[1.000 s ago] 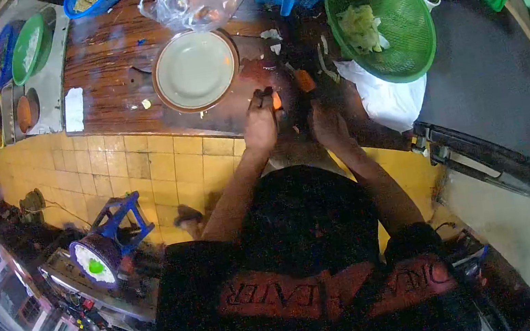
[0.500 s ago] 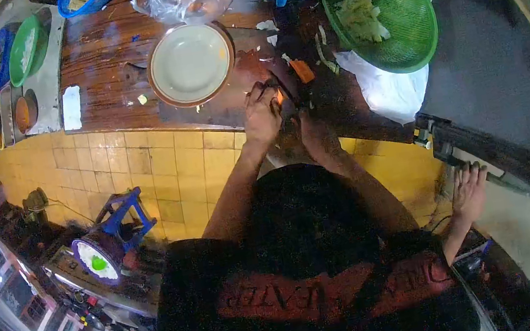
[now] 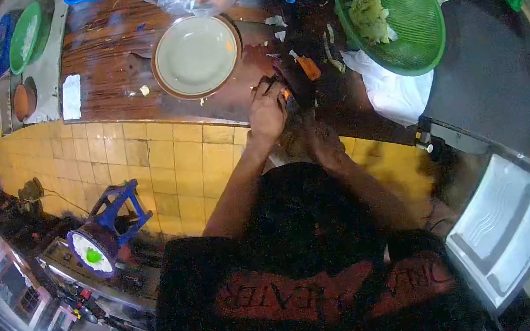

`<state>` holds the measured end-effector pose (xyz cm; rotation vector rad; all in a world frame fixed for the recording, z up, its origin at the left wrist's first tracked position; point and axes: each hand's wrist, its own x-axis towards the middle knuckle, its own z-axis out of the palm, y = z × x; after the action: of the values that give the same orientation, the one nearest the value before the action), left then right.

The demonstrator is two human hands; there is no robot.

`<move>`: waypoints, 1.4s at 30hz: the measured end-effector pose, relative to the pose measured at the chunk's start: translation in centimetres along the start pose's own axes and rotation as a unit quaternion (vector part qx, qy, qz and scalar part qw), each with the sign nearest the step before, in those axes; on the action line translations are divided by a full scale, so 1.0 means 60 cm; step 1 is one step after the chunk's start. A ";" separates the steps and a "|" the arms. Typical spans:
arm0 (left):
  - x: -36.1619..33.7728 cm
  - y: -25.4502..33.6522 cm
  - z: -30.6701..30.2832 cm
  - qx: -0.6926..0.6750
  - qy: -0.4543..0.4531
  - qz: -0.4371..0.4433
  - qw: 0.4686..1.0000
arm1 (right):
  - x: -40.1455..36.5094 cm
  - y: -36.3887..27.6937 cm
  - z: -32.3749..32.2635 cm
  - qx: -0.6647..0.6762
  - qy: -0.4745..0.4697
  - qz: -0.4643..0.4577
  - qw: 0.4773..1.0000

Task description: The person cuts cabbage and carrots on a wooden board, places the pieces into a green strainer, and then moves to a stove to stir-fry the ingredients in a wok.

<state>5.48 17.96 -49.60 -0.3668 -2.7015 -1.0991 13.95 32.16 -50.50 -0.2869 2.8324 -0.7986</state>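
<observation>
While the desk (image 3: 104, 66) is stretching beneath everything, a green basket (image 3: 418, 13) is holding pale leaves (image 3: 370, 18) at the right, and a brown-rimmed plate (image 3: 195, 55) is lying left of the hands. The left hand (image 3: 268, 113) is curling over the desk's near edge, its grip closing on a small orange piece (image 3: 286, 94). The right hand (image 3: 322, 139) is staying in shadow close by, its grip too dark to tell. Just beyond, an orange chunk (image 3: 310, 68) is resting.

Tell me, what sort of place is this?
Probably a kitchen, perhaps in a small eatery: a green mesh basket holds pale, leafy-looking vegetables, and a brown-rimmed plate sits near small food scraps.
</observation>
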 end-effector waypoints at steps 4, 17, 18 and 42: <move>0.000 -0.004 -0.006 -0.045 -0.050 -0.056 0.996 | 0.026 -0.014 -0.028 -0.175 -0.221 0.022 0.959; -0.013 -0.006 -0.003 -0.072 -0.052 -0.038 0.995 | 0.022 -0.022 -0.036 -0.040 -0.049 0.011 0.998; -0.005 -0.003 -0.005 -0.074 -0.056 -0.050 0.994 | 0.038 -0.041 -0.059 -0.064 -0.067 0.041 0.995; -0.017 -0.012 0.008 -0.035 -0.013 -0.041 0.998 | 0.021 0.008 -0.008 0.015 -0.035 0.034 0.999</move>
<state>6.16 17.65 -50.70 -0.2855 -2.7282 -1.2208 12.58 32.50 -50.53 -0.2080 2.7460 -0.7999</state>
